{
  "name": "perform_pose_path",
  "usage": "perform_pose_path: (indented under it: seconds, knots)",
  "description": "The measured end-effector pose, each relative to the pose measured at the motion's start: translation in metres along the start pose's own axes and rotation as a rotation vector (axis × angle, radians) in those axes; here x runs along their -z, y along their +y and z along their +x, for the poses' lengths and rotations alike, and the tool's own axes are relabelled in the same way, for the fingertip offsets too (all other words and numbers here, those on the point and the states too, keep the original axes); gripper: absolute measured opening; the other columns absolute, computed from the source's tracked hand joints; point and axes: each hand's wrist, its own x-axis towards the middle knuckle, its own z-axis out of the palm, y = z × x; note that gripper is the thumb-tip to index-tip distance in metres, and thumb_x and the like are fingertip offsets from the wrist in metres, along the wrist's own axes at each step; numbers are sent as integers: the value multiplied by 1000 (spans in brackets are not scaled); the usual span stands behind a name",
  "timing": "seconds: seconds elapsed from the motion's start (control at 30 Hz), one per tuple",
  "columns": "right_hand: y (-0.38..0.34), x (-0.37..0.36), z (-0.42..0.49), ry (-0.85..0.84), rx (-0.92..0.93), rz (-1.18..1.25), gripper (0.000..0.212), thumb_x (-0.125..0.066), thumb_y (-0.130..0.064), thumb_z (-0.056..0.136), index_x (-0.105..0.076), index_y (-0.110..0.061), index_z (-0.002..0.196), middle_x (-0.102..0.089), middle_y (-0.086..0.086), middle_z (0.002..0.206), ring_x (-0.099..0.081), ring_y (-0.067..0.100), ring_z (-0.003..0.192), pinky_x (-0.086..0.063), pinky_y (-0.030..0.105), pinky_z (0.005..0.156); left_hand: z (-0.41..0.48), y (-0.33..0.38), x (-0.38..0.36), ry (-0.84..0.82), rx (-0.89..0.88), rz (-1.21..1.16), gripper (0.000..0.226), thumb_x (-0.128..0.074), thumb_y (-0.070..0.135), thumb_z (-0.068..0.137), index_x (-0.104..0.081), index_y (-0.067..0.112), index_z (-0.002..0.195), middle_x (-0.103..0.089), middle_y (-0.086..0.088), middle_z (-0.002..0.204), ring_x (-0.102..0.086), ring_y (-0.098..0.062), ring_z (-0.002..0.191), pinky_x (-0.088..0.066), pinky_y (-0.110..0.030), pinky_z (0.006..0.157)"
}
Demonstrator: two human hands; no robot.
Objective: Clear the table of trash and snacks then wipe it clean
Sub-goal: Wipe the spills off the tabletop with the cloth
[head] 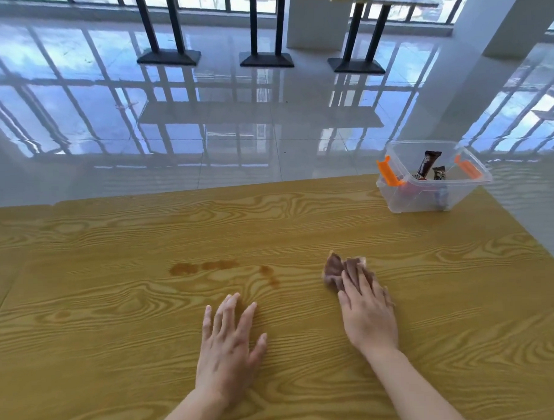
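A brown crumpled cloth (334, 270) lies on the wooden table (461, 297), right of centre. My right hand (369, 313) presses flat on its near part, fingers together over it. My left hand (227, 340) rests palm down on the bare table, fingers spread, holding nothing. A brown liquid stain (208, 267) stretches across the wood just beyond my left hand, trailing to small spots (273, 280) on its right. A clear plastic box (426, 201) with orange latches stands at the far right corner, with wrapped snack bars (426, 165) inside.
The table's far edge (206, 190) drops to a glossy tiled floor. Black table legs (166, 41) stand far back by the windows. A white pillar (498, 29) rises at the right.
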Motion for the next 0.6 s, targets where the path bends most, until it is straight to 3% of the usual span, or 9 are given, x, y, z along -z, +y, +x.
perform_pose_path:
  seconds: [0.03, 0.1, 0.17, 0.27, 0.33, 0.5, 0.6]
  knots:
    - [-8, 3, 7, -15, -95, 18, 55, -10, -49, 101, -5, -36, 155, 3, -7, 165, 2, 23, 151, -3, 44, 123, -4, -11, 3, 11, -15, -7, 62, -31, 59, 92, -40, 27, 144, -25, -1, 154, -11, -18, 149, -1, -44, 121]
    - [-36, -4, -2, -58, -60, 32, 56, -10, -53, 100, -4, -39, 154, 2, -4, 165, 4, 26, 151, -2, 45, 122, -10, -42, 13, 48, -16, 40, 64, -24, 61, 94, -43, 24, 143, -31, -5, 153, -14, -20, 148, -5, -45, 121]
    - [-60, -22, -36, -78, 186, 20, 55, -10, -58, 99, -6, -44, 152, 4, -5, 165, 8, 25, 151, 0, 45, 122, -13, -73, 24, 73, 71, 106, 75, -11, 66, 92, -42, 22, 144, -33, -7, 152, -16, -24, 148, -5, -51, 121]
    - [-60, -27, -62, -91, 487, -15, 51, -18, -56, 101, -19, -45, 151, -2, -10, 165, 0, 21, 152, -6, 45, 119, -16, -96, 27, 44, 236, 140, 80, -10, 72, 87, -30, 27, 150, -22, -7, 156, -8, -26, 149, 3, -58, 119]
    - [-54, -23, -31, -62, 459, -43, 51, -17, -55, 102, -19, -43, 152, 4, -14, 164, 0, 19, 152, -3, 42, 120, -15, -98, 23, 23, 264, 154, 78, -12, 73, 86, -23, 31, 152, -17, -6, 159, -2, -25, 150, 5, -59, 118]
    - [-86, -1, 52, -87, 34, 19, 55, -12, -53, 101, -7, -39, 154, 10, -5, 164, 8, 24, 151, 2, 45, 122, -15, -101, 20, 23, 272, 175, 75, -21, 72, 87, -24, 33, 151, -19, -5, 158, -5, -24, 150, 1, -59, 118]
    - [-96, -15, 7, -109, 226, 28, 54, -11, -55, 101, -3, -43, 153, 12, -6, 164, 15, 21, 150, 3, 44, 122, -14, -101, 22, 30, 280, 170, 74, -24, 71, 87, -28, 32, 150, -23, -6, 158, -9, -25, 149, -2, -60, 118]
